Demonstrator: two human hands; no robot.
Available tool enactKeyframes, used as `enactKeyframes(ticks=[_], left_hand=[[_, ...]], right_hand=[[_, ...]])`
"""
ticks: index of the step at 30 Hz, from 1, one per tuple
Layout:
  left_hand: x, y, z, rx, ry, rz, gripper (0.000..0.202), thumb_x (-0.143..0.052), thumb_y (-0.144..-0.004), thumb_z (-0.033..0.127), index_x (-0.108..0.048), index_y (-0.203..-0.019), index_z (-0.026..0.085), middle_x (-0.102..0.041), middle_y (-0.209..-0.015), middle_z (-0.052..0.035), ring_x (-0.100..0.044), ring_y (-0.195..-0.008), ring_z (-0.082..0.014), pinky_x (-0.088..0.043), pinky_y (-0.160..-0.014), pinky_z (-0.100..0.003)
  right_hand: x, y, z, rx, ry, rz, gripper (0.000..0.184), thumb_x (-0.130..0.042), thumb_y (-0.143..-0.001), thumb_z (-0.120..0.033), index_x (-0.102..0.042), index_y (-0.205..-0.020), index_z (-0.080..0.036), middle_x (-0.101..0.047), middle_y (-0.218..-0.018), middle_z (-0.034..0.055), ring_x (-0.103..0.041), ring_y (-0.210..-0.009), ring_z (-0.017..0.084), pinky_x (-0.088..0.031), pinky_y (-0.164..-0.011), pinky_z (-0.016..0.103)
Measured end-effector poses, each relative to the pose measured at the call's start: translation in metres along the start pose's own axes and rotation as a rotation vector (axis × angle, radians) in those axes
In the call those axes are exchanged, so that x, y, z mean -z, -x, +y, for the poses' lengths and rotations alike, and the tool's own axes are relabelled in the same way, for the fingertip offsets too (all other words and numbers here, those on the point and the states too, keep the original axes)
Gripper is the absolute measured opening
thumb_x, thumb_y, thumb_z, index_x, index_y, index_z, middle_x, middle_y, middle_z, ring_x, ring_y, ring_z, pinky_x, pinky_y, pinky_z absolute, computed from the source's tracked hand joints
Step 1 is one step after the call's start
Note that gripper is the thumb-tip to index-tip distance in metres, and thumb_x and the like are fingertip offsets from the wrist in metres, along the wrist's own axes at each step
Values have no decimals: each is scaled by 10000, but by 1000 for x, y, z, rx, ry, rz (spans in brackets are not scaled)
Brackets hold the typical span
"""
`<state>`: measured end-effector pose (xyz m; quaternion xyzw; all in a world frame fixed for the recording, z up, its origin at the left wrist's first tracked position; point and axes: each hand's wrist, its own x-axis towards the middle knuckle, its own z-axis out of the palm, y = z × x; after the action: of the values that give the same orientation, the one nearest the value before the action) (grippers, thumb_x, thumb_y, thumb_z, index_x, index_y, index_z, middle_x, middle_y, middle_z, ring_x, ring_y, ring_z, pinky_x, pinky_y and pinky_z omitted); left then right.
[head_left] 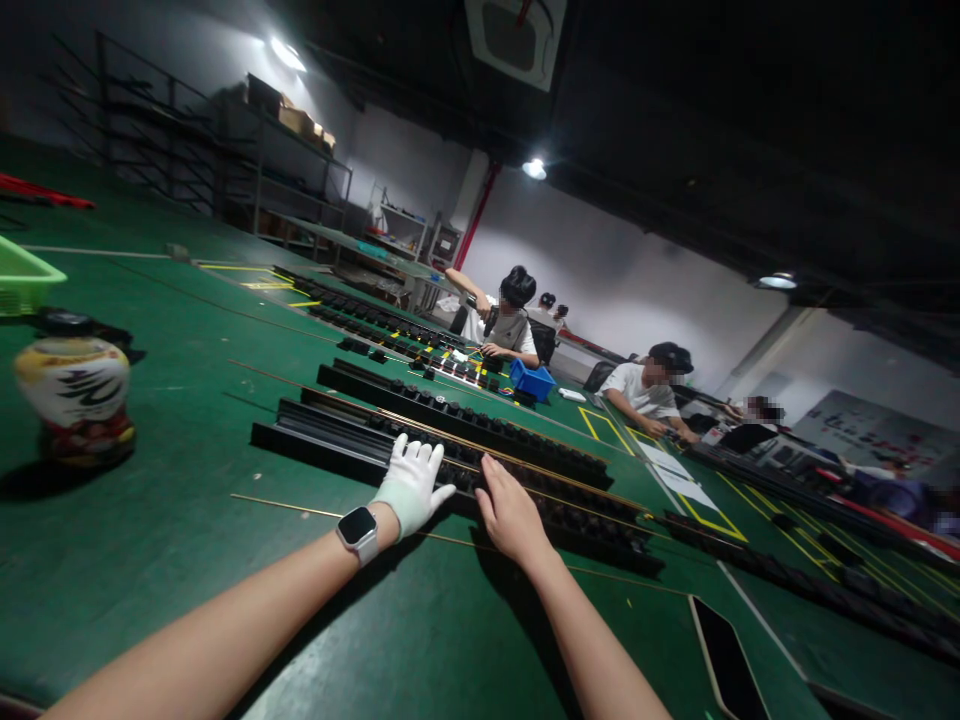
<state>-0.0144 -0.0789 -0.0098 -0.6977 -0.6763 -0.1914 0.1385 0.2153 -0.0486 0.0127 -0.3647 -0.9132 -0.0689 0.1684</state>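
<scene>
My left hand (412, 487), in a white glove with a watch (357, 528) at the wrist, lies across a long black channel-shaped rail (322, 455). Its fingers are spread. To its right, my bare right hand (514, 512) has its fingers stretched out side by side, with the tips at the rail's near side; whether they press on it I cannot tell. Small black parts fill the rail's right part. Thin brass-coloured rods (405, 418) run along the rail. Another thin rod (285, 504) lies on the green table in front, passing behind my left wrist.
Behind stands another black rail (360, 381). A jar (75, 395) and a light-green basket (26, 278) are at the left, a phone (726, 655) at the lower right. Farther back are a blue bin (532, 381), paper sheets (679, 475) and several people seated at work.
</scene>
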Motion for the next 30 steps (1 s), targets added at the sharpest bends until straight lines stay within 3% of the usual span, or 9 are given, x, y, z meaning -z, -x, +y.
enactKeyframes(ticks=[7, 22, 28, 30], left_hand=[[4, 1, 1, 2, -15, 4, 756, -516, -976, 636, -576, -1509, 104, -658, -1412, -232, -554, -1328, -410, -146, -1267, -607], [5, 2, 0, -12, -3, 21, 754, -499, -984, 626, -570, -1511, 91, -663, -1392, -243, -554, -1320, -416, -145, -1262, -617], [-4, 1, -2, -26, -40, 45, 763, -468, -988, 651, -568, -1517, 110, -662, -1398, -225, -559, -1297, -403, -140, -1265, -604], [-4, 0, -3, -21, -57, 29, 774, -468, -986, 658, -565, -1518, 106, -665, -1391, -224, -561, -1293, -400, -145, -1264, -599]], right_hand=[[4, 6, 10, -48, 26, -18, 624, -439, -1074, -299, -360, -1668, -127, -394, -1686, 135, -407, -1551, 269, -357, -1278, 484], [22, 20, 19, -119, 117, -119, 624, -467, -1056, -306, -398, -1649, -126, -414, -1670, 138, -399, -1555, 277, -219, -1319, 535], [31, 25, 21, -117, 78, -101, 625, -521, -1011, -270, -456, -1618, -132, -457, -1646, 157, -426, -1538, 300, -215, -1315, 563], [35, 25, 21, -136, -13, -5, 610, -526, -1005, -272, -484, -1600, -143, -485, -1630, 161, -451, -1521, 309, -259, -1299, 565]])
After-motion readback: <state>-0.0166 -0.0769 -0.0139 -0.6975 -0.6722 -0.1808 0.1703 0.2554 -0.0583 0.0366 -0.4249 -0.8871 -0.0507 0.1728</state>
